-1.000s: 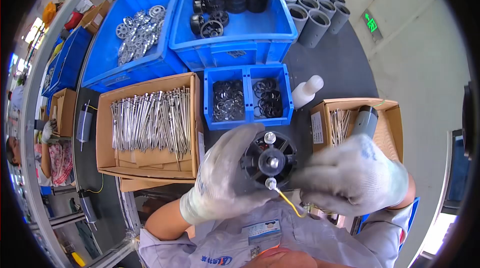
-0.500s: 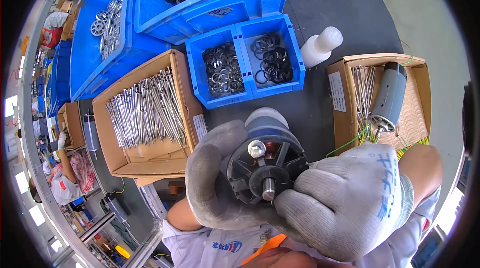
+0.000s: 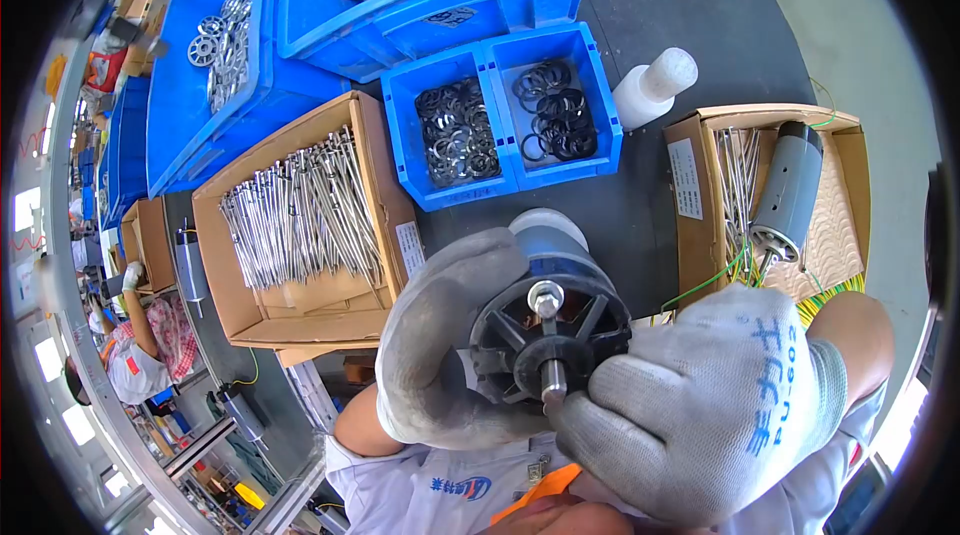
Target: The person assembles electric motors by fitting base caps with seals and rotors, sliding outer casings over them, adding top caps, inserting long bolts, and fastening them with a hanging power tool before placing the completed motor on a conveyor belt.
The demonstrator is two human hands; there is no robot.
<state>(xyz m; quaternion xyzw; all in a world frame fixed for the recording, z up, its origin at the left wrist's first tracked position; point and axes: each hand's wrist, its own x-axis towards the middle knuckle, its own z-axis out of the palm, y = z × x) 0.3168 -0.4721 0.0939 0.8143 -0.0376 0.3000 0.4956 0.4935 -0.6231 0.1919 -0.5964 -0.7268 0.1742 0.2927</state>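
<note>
A motor (image 3: 560, 260) with a black spoked end cover (image 3: 515, 360) stands tilted in the middle, its metal shaft (image 3: 553, 375) pointing towards me. A hex-headed bolt (image 3: 546, 298) sits in the cover above the shaft. My left hand (image 3: 425, 345), in a grey-white glove, curls around the motor's left side; some fingertips are hidden behind it. My right hand (image 3: 690, 400), gloved too, has its fingers bent and pressed together at the cover's lower right, beside the shaft tip. Whatever lies between those fingers is hidden.
Left stands a cardboard box (image 3: 320, 333) of long metal rods; right, another box (image 3: 688, 240) holds rods and a grey motor (image 3: 790, 180). Blue bins (image 3: 440, 197) with rings and a white plastic piece (image 3: 655, 88) stand behind. A co-worker (image 3: 145, 350) is at far left.
The end cover has turned slightly clockwise, with the bolt now more nearly above the shaft. The whole view has shifted a little. Both hands stay at the motor.
</note>
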